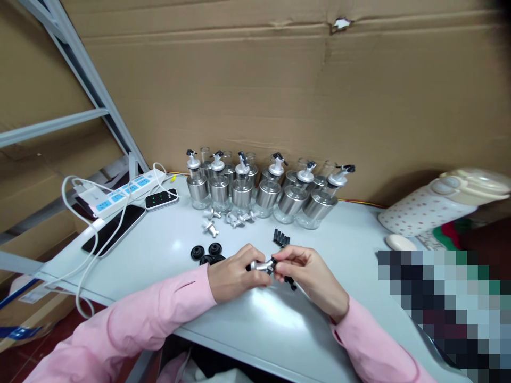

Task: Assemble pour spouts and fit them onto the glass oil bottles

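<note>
My left hand (235, 274) is closed round a small silver pour spout (262, 265) held just above the white table (167, 250). My right hand (309, 276) pinches a small black cap piece (275, 261) against the spout's end. Both sleeves are pink. Several black round gaskets (207, 252) lie just left of my left hand. A few small black caps (281, 238) stand just behind my hands, and another black bit lies under my right hand. Loose silver spout parts (211, 227) lie further back.
Several glass and steel oil bottles (267, 194) with spouts stand in a row against the cardboard wall. A power strip (123, 190), a power bank (161, 199) and a phone (115, 227) with white cables lie at the left. A dotted thermos (431, 205) lies at the right.
</note>
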A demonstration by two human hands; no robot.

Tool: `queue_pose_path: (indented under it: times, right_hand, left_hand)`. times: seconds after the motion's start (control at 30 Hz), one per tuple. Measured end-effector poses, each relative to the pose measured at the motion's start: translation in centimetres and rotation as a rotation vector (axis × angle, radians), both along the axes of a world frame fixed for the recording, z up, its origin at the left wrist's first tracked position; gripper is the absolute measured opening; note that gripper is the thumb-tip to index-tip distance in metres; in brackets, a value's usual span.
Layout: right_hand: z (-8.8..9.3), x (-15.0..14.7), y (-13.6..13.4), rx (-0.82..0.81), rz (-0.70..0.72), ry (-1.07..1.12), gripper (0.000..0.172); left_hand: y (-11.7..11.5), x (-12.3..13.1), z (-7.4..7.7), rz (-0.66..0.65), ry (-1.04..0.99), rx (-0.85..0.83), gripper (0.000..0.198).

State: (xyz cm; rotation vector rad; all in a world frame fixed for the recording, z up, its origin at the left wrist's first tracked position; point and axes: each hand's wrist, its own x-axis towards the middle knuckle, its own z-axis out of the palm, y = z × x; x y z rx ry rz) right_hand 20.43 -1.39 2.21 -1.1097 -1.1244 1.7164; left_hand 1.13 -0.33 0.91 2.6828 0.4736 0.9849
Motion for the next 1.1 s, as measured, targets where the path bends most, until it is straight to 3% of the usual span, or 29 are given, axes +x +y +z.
queue_pose_path:
  times: [0.2, 0.5, 0.63, 0.9, 1.0, 1.1]
  right_hand:
    - [-0.1, 0.3, 0.1, 0.127, 0.197, 0.016, 0.031]
    - [-0.1, 0.0, -0.3, 0.274, 0.157, 0.025, 0.024]
    - [0.4, 0.2, -0.3, 0.271, 0.000, 0.053, 0.023]
    - [0.9, 1.8, 1.7, 0.179, -0.405, 0.267, 0.028]
    - [0.3, 2.4, 2.4, 0.228, -0.547, 0.190, 0.032]
    - [0.1, 2.5, 2.0, 0.346, -0.553, -0.113, 0.034]
  left_hand:
    - [-0.1, 0.0, 0.6, -0.023, -0.156, -0.042, 0.011]
    - [0.2, 0.0, -0.1, -0.094, -0.230, -0.021, 0.016]
    - [0.4, -0.1, -0.3, -0.059, -0.195, 0.020, 0.039]
    - [0.2, 0.0, -0.5, 0.008, -0.039, 0.049, 0.035]
    - [0.1, 0.0, -0.5, 0.047, 0.013, 0.050, 0.030]
    - [0.0, 0.0, -0.5, 0.080, 0.116, 0.056, 0.025]
